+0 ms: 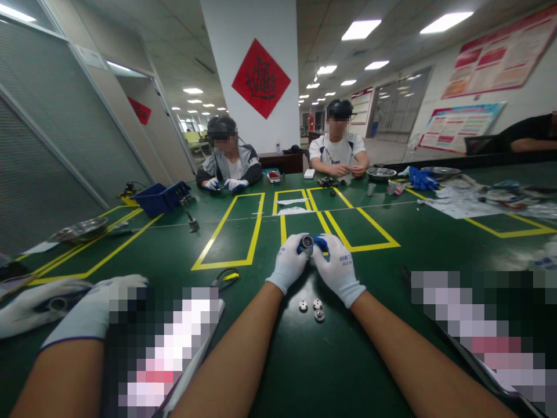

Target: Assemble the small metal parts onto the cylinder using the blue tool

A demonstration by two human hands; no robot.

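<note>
My left hand [290, 259], in a white glove with blue fingertips, is closed around a round metal part [307, 241] with a dark hollow end facing me. Beside it my right hand [336, 262], gloved the same way, has its fingers bent together against the part's right side. Whether those fingertips hold a separate small piece is hidden. Below the hands, three small silver discs lie on the green table: one metal disc [303, 305] to the left, a second disc [317, 303] and a third disc [319, 316] close together.
At left, a co-worker's gloved hands [65, 305] hold a dark ring-ended part. Pixelated slabs flank my forearms. A cable [228, 278] lies left of my hands. Farther off are a blue bin [159, 198], metal trays, papers [461, 200] and two seated people.
</note>
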